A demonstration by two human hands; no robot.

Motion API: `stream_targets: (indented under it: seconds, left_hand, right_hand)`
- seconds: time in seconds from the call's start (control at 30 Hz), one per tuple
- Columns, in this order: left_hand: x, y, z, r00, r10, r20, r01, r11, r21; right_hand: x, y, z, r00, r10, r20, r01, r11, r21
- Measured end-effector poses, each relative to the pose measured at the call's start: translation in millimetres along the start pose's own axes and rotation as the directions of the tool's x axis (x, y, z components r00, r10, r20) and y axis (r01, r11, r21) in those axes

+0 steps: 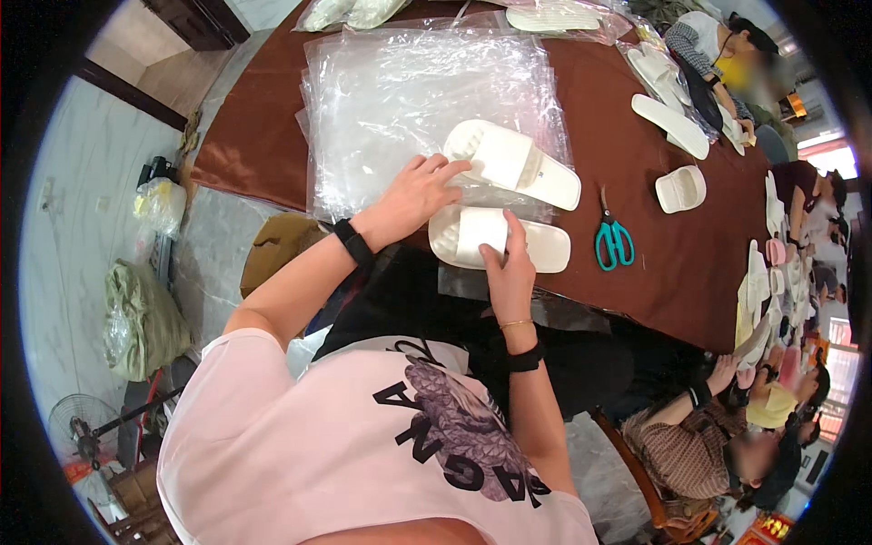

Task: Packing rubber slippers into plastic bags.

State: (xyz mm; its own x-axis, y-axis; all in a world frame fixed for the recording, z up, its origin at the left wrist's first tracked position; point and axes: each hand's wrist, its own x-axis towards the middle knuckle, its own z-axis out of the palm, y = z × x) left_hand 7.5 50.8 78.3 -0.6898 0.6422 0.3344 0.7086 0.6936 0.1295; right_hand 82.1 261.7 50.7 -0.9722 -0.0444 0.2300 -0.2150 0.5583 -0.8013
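Observation:
Two cream slide slippers lie side by side at the table's near edge, over a stack of clear plastic bags (pixel 372 100). My right hand (pixel 513 272) grips the nearer slipper (pixel 481 234) at its wide strap, with the thumb and fingers on top of it. My left hand (pixel 420 198) is at the toe end of the farther slipper (pixel 500 154). Its fingers are bent and slightly apart, and the index fingertip meets that slipper's edge. Nothing shows in its palm. To the right of the slippers lie teal-handled scissors (pixel 615 243).
Another cream slipper (pixel 679 189) and a further pair (pixel 670 125) lie on the right of the brown table (pixel 636 291). Bagged slippers (pixel 554 18) rest along the far edge. Co-workers sit on the right, one in a brown patterned top (pixel 677 450). A cardboard box (pixel 282 254) stands below the table's left edge.

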Motion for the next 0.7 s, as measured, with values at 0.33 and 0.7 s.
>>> stream_targets:
  seconds: [0.33,0.7]
  left_hand:
    - [-55,-28,-88,0.419,-0.783,-0.46,0.257,0.588,-0.767]
    - [-453,-107,9,0.141,-0.988,0.056,0.987,0.144,0.073]
  right_hand:
    - [22,-4,-42,0.974,0.21,-0.086,-0.14,0.855,0.5]
    - [82,-12,-19,0.939,0.304,0.162,-0.335,0.697,0.634]
